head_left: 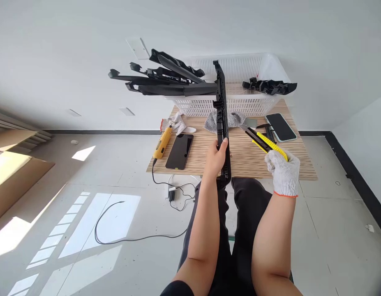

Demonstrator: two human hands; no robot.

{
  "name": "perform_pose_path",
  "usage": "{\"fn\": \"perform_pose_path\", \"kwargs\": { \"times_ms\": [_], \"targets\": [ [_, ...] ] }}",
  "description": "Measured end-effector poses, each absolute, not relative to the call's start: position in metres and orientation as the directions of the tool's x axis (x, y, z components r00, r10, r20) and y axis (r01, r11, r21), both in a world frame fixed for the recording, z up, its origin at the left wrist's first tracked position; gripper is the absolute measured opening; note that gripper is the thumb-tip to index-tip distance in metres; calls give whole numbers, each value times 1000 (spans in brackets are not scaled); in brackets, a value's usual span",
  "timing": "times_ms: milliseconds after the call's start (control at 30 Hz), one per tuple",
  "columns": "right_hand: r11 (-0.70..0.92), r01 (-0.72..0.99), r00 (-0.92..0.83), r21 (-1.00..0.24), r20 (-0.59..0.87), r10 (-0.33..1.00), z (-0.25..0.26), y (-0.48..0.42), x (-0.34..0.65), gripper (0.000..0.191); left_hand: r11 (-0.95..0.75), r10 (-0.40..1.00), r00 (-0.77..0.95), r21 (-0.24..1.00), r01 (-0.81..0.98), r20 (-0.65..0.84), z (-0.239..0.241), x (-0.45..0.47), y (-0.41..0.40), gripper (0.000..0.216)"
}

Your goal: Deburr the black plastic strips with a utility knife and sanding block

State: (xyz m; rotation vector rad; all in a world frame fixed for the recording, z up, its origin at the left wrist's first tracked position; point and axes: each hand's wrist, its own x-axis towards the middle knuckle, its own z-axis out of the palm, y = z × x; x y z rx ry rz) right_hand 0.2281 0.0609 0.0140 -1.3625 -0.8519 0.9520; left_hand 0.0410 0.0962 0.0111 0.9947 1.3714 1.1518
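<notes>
My bare left hand is wrapped round the lower part of a long black plastic trim piece, which stands nearly lengthwise in front of me over the table edge. In a white knitted glove with an orange cuff, my right hand grips a yellow and black utility knife. Its blade end points up and left, toward the trim piece but apart from it. Behind the trim piece, a grey cloth lies on the table, partly hidden.
A white plastic basket at the back holds several black trim pieces jutting left and more parts at right. On the wooden table are a yellow corded tool, a dark phone, another phone and a white glove. Cables cross the floor.
</notes>
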Motion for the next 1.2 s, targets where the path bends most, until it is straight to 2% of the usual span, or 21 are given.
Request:
{"fn": "perform_pose_path", "kwargs": {
  "times_ms": [200, 333, 400, 500, 633, 733, 867, 1000, 1100, 1200],
  "targets": [
    [-143, 21, 246, -989, -134, 960, 2, 56, 236, 13, 185, 955, -229, 982, -33, -188, -2, 43, 91, 62],
    [-237, 174, 133, -956, -216, 967, 5, 59, 237, 24, 179, 954, -227, 980, -85, -194, -11, 39, 86, 59],
    [-251, 237, 173, -939, -213, 962, 5, 62, 236, 31, 175, 951, -234, 977, -123, -200, -15, 35, 85, 50],
    [-248, 211, 322, -946, -172, 931, 3, 65, 232, 31, 199, 952, -192, 959, -201, -238, -17, 29, 84, 43],
    [-276, 243, 209, -930, -228, 951, 5, 65, 230, 33, 218, 956, -131, 933, -285, -263, -16, 23, 83, 44],
    [-268, 197, 315, -943, -198, 928, 5, 66, 231, 34, 215, 962, -101, 932, -291, -253, -15, 21, 82, 49],
    [-286, 215, 224, -934, -237, 945, 4, 67, 232, 34, 206, 961, -126, 944, -259, -244, -16, 22, 82, 51],
    [-263, 181, 336, -948, -191, 922, 2, 67, 230, 31, 181, 965, -138, 946, -270, -223, -18, 23, 82, 51],
    [-290, 218, 226, -932, -241, 944, 0, 67, 231, 28, 181, 966, -130, 943, -277, -224, -18, 23, 81, 50],
    [-254, 158, 326, -954, -193, 926, -1, 68, 234, 27, 195, 966, -116, 943, -270, -233, -16, 21, 80, 50]
  ]
}}
